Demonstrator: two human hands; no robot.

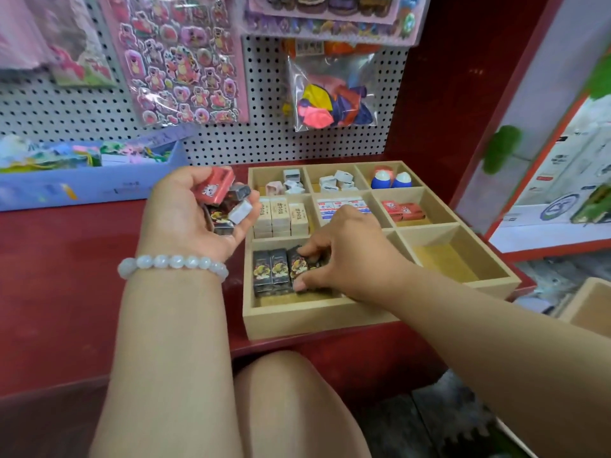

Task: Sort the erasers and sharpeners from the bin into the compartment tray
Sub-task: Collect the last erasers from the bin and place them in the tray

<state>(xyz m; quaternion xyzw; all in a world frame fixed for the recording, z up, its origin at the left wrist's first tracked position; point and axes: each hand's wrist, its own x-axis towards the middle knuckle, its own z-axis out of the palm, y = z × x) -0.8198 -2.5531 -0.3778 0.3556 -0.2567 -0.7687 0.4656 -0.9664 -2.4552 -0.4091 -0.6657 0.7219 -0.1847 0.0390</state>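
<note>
Black erasers (274, 271) stand in a row in the tray's (317, 317) lower-left compartment, centre frame. Right hand (344, 256) pinches another (302, 267) beside them; better to press it flush and upright. Left hand (188, 213), palm up at middle left, cups a red eraser (216, 185) and several more.
</note>
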